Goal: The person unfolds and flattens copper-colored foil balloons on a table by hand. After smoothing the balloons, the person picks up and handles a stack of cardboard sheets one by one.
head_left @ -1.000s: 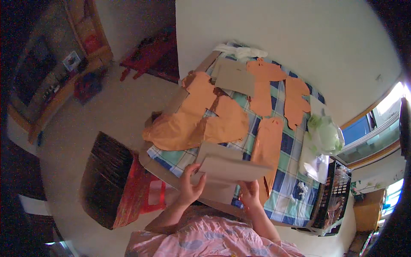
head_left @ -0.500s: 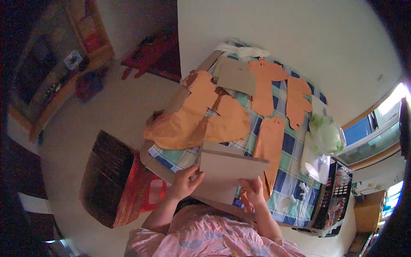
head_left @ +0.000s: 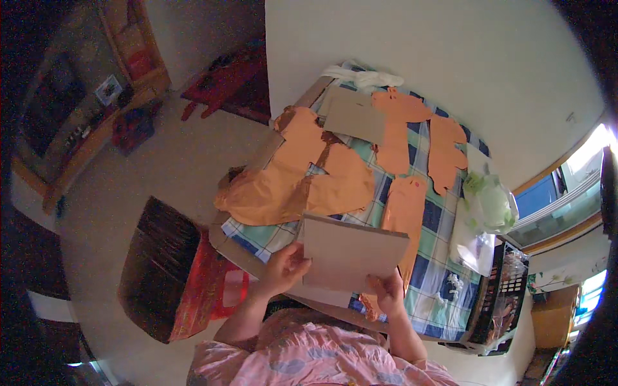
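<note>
Between my hands is a flat, rectangular stack of grey-beige cardboard [head_left: 354, 251], tilted up over the near edge of the table. My left hand [head_left: 285, 269] is closed at its left edge, fingertips bent against it. At the lower right corner, my right hand [head_left: 388, 294] grips it with the thumb on top and the other fingers mostly hidden beneath. Below the stack, another pale board edge [head_left: 325, 294] shows. Just beyond lie large orange, shiny cut-out sheets [head_left: 341, 183], and a narrow orange piece [head_left: 405, 202] lies partly behind the stack.
A checked cloth [head_left: 438, 257] covers the table. Farther back lie a cardboard square [head_left: 354, 114] and more orange cut-outs [head_left: 445, 154]. On the right are a clear plastic bag [head_left: 490, 202] and a black crate [head_left: 499, 302]. A red-sided box [head_left: 187, 289] stands at the left.
The cardboard stack has risen and tilted, its edges now more in line. My right hand has shifted slightly down to its lower corner; my left hand stays by the left edge.
</note>
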`<state>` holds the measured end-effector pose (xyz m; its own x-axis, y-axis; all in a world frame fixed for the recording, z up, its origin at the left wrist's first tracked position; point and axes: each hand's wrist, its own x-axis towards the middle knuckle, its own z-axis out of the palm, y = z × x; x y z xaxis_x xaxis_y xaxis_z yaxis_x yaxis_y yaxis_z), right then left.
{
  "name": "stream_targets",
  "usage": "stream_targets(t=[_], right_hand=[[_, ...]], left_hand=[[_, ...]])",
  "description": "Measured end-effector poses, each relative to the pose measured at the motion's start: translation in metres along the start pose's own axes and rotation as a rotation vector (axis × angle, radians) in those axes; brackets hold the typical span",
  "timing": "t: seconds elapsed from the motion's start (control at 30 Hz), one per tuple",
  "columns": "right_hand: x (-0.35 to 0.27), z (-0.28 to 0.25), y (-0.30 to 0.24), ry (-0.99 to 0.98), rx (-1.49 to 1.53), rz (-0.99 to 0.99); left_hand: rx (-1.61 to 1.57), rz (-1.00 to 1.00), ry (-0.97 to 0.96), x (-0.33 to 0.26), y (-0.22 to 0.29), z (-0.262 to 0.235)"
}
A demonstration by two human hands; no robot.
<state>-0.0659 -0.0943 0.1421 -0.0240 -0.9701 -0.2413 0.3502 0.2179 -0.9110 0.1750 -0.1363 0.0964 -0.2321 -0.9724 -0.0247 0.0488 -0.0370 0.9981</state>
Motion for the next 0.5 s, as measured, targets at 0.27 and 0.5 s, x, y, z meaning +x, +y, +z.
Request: stream_targets(t=[0.27, 0.5], right_hand=[[-0.004, 0.001, 0.0, -0.177, -0.184, -0.234], [0.014, -0.023, 0.051, 0.003, -0.09, 0.113]], left_hand=[[0.201, 0.016, 0.181, 0.006, -0.007, 0.013], [0.479, 0.02, 0.317, -0.007, -0.044, 0.025]])
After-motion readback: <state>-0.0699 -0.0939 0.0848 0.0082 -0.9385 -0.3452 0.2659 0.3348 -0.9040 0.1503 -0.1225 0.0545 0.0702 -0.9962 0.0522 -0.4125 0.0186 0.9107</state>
